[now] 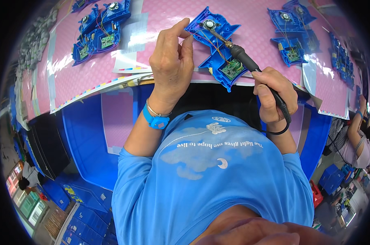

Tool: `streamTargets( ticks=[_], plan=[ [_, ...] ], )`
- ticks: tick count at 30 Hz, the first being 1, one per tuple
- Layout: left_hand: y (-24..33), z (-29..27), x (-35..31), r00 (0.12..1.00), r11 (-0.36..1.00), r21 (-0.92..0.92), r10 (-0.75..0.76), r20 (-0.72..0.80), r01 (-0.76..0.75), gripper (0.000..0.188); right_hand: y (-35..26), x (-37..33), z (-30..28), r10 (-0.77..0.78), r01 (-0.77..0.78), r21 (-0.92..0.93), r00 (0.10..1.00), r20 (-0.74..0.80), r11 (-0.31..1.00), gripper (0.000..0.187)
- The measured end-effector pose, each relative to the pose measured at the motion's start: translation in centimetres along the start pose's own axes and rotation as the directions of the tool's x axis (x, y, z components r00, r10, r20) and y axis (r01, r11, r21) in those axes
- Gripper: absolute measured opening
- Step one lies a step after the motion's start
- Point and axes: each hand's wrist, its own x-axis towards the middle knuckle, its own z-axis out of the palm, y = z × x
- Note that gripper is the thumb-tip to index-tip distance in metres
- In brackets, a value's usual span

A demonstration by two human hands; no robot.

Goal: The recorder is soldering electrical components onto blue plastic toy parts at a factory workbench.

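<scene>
My right hand [276, 96] is wrapped round the black handle of a soldering iron [245, 58]. The iron's metal tip reaches the small round speaker [209, 24] in an opened blue plastic housing [223, 29]. With thumb and forefinger, my left hand [171, 61] pinches the left corner of that housing. Thin wires run from the speaker to a green circuit board [232, 68] in the lower housing half, which lies at the table's near edge. Part of the wiring is hidden behind the iron.
More opened blue housings [107, 25] with boards and wires lie at the left, and others [290, 34] at the right, on the pink-patterned table cover [152, 10]. Blue bins [85, 143] stand below the table edge. Another person's arm [355, 128] shows at the far right.
</scene>
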Motion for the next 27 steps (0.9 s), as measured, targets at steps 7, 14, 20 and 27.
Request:
streamTargets(
  ticks=[7,14,20,27],
  plan=[
    [0.4,-0.2,0.3,0.998,1.000,0.010,0.020,0.051,-0.021,0.040,0.0,0.2,0.1,0.014,-0.014,0.005,1.000,-0.001,1.000,0.025],
    [0.3,-0.4,0.6,0.999,1.000,-0.019,-0.003,0.054,0.004,0.039,-0.1,0.1,-0.2,0.008,-0.008,-0.001,1.000,-0.015,1.000,0.026],
    [0.4,-1.7,1.2,0.999,0.998,0.064,0.024,0.049,-0.027,0.040,-0.5,0.6,-1.1,0.111,-0.095,0.172,0.990,-0.088,0.981,0.022],
    [0.2,-1.4,0.7,0.998,0.997,0.069,0.020,0.053,-0.024,0.039,0.6,1.4,-0.6,0.146,-0.139,0.121,0.988,-0.050,0.983,0.021]
  ],
)
